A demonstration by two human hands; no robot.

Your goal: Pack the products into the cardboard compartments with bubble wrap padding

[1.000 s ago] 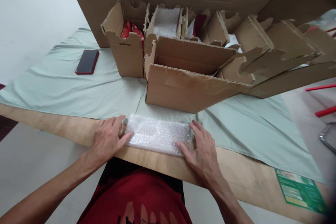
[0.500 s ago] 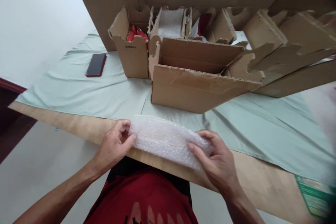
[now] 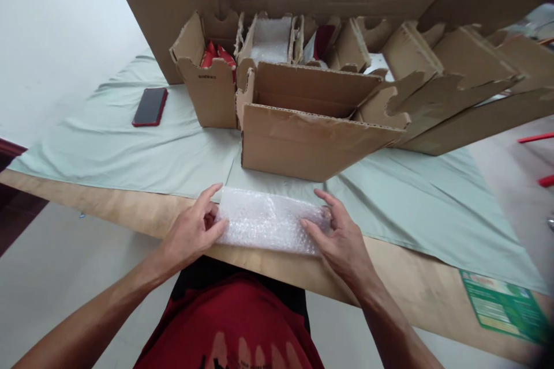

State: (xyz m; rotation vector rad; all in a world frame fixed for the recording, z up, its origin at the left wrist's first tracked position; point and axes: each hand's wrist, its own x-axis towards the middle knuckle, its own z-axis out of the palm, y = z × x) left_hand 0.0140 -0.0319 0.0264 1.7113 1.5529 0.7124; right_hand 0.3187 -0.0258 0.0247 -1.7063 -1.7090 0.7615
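A flat strip of clear bubble wrap (image 3: 264, 223) lies at the front edge of the table, held at both ends. My left hand (image 3: 197, 225) grips its left end, thumb on top and index finger stretched along the side. At the right end, my right hand (image 3: 335, 228) has its thumb pressed on the wrap, index finger raised and the other fingers partly hidden behind. Whether anything is inside the wrap cannot be made out. Just beyond it stands an open cardboard box (image 3: 311, 141), whose visible inside shows bare cardboard.
Behind is a row of cardboard bins; one holds red packets (image 3: 216, 56), another bubble wrap (image 3: 272, 39). A phone (image 3: 149, 107) in a red case lies on the pale green cloth (image 3: 99, 144). A green printed sheet (image 3: 504, 305) is at the right table edge.
The bubble wrap has levelled and lies flatter, its right end pulled in a little. My right index finger has lifted and my left one has straightened. The view has shifted slightly.
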